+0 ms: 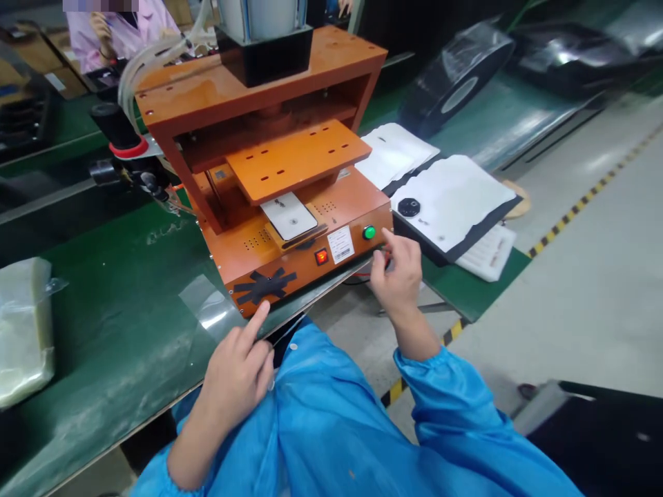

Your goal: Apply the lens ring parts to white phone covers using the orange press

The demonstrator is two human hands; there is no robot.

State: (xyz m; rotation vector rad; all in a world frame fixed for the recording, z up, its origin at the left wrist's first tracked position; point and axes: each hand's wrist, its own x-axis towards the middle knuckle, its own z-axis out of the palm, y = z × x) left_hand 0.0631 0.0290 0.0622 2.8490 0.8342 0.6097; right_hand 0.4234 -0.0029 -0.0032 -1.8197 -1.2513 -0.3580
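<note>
An orange press machine stands on the green bench in front of me. Beneath its raised orange plate, a white phone-shaped panel with small dark marks lies in a fixture, its far end hidden by the plate. My left hand is below the black tape patch on the machine's front, index finger stretched out and the other fingers loosely bent, holding nothing visible. Close to the lit green button, my right hand has its thumb and index finger apart and the rest curled. Its grasp shows nothing.
White sheets on black trays lie to the right, with a round black piece on one. A plastic-wrapped stack sits at the left. A large black roll stands at the back right. Across the bench sits a person in pink.
</note>
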